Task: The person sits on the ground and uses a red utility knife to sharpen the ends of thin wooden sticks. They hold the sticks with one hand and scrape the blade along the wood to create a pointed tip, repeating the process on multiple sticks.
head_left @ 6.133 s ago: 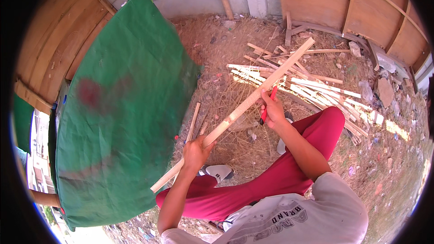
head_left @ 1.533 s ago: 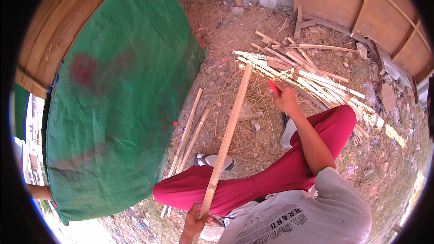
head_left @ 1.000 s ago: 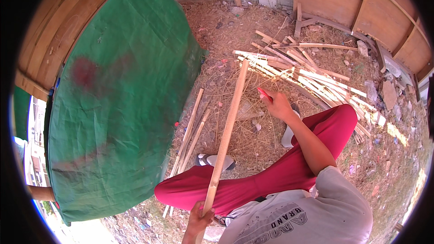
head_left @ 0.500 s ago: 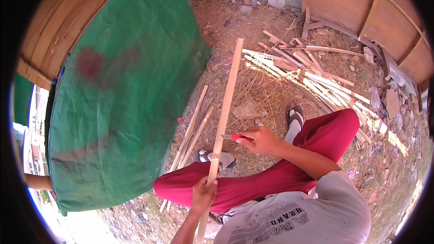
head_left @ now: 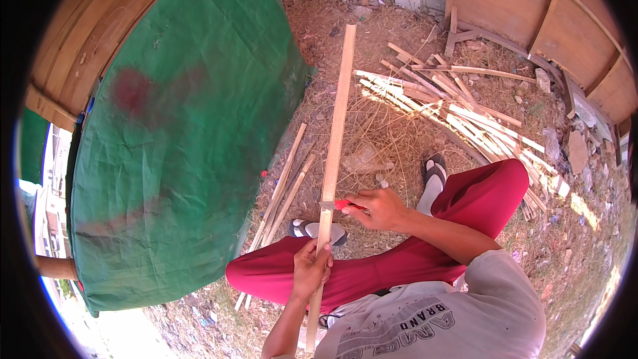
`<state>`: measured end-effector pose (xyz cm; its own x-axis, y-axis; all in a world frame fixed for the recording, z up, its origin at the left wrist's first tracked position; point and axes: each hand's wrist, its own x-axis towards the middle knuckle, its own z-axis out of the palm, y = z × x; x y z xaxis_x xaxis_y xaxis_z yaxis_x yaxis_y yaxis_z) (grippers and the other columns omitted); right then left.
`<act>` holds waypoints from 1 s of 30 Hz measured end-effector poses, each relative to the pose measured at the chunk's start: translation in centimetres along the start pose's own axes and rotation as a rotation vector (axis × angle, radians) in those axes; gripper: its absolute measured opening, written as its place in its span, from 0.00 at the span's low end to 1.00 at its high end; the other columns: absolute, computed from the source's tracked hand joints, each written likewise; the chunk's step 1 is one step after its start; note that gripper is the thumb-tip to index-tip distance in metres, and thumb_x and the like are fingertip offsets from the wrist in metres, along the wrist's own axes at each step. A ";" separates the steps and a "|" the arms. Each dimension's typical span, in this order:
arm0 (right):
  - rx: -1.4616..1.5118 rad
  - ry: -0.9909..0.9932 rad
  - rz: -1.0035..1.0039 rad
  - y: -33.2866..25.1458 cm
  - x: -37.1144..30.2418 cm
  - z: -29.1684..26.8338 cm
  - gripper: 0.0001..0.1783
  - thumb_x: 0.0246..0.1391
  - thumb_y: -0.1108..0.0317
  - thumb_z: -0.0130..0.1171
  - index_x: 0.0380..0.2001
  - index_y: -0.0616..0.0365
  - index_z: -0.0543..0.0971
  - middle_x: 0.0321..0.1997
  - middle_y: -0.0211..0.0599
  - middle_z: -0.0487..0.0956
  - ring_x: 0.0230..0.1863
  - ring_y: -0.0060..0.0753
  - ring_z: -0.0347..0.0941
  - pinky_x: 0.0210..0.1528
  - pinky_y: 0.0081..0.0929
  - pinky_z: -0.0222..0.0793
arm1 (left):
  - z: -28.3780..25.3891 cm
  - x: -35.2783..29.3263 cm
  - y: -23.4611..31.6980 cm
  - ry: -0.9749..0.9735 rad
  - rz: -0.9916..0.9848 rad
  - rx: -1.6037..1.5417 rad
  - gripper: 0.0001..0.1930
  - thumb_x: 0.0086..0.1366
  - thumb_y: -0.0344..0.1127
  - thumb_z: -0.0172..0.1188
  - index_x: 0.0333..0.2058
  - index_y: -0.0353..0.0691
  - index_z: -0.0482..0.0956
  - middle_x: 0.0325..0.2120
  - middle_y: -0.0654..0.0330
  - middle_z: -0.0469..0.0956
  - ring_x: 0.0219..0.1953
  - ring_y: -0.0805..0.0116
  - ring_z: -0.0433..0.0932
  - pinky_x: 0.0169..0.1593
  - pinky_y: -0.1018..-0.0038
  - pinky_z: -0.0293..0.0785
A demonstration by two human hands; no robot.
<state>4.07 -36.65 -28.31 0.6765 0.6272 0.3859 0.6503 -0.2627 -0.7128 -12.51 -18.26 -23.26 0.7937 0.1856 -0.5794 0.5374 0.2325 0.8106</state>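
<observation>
While one strip [head_left: 333,159] in left hand [head_left: 310,267], one knife [head_left: 341,205] in right hand [head_left: 380,210].

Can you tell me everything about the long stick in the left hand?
The stick is long, straight, narrow and pale tan, and looks like bamboo or wood. Its far end is free. The left hand holds its nearer part, and the blade of a red-handled knife in the right hand lies across it. It passes over the maroon trousers; whether it touches them, I can't tell.
</observation>
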 end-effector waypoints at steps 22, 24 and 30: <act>-0.240 0.158 0.268 6.3 1.6 -0.3 0.19 0.60 0.49 0.60 0.39 0.52 0.87 0.22 0.42 0.81 0.20 0.48 0.77 0.24 0.42 0.73 | -3.4 -5.9 -2.1 -0.127 -0.312 -0.147 0.12 0.74 0.38 0.54 0.50 0.37 0.75 0.15 0.65 0.66 0.10 0.81 0.58 0.13 0.81 0.53; -0.231 0.180 0.382 8.4 2.1 -1.3 0.18 0.60 0.49 0.60 0.39 0.51 0.87 0.20 0.44 0.79 0.20 0.49 0.77 0.25 0.42 0.73 | -3.8 -7.7 -2.2 -0.108 -0.372 -0.130 0.13 0.74 0.36 0.54 0.51 0.36 0.75 0.15 0.64 0.67 0.10 0.81 0.58 0.13 0.81 0.52; -0.223 0.128 0.398 9.8 2.4 -1.5 0.19 0.61 0.47 0.59 0.40 0.48 0.88 0.17 0.45 0.77 0.20 0.50 0.76 0.26 0.43 0.72 | -6.8 -11.9 -3.4 -0.117 -0.391 -0.132 0.13 0.74 0.34 0.54 0.54 0.35 0.74 0.18 0.60 0.72 0.12 0.78 0.64 0.14 0.80 0.57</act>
<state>12.60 -38.80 -33.44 0.9163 0.3540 0.1871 0.3805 -0.6245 -0.6821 -25.69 -14.71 -19.70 0.5685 -0.0490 -0.8212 0.7694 0.3850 0.5096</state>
